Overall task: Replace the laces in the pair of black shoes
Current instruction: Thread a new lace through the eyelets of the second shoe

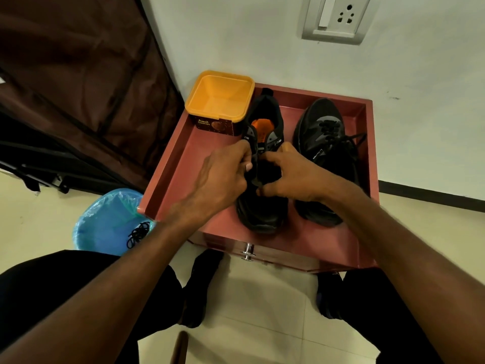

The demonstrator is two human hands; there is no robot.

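Observation:
Two black shoes stand side by side on a reddish-brown stand [181, 164]. The left shoe [262, 211] points its toe at me and shows an orange insole. My left hand [223, 177] pinches the left edge of its lace area. My right hand [294, 177] curls its fingers round the right edge of the same shoe's throat. The lace there is hidden between my fingers. The right shoe [322, 132] points away from me, with black laces [346, 140] threaded and their ends loose.
An empty orange tub [220, 95] stands at the stand's back left corner. A blue-lined bin [105, 224] on the floor to the left holds a black lace [137, 233]. A brown fabric wardrobe [78, 88] is at left, a wall socket [336, 19] above.

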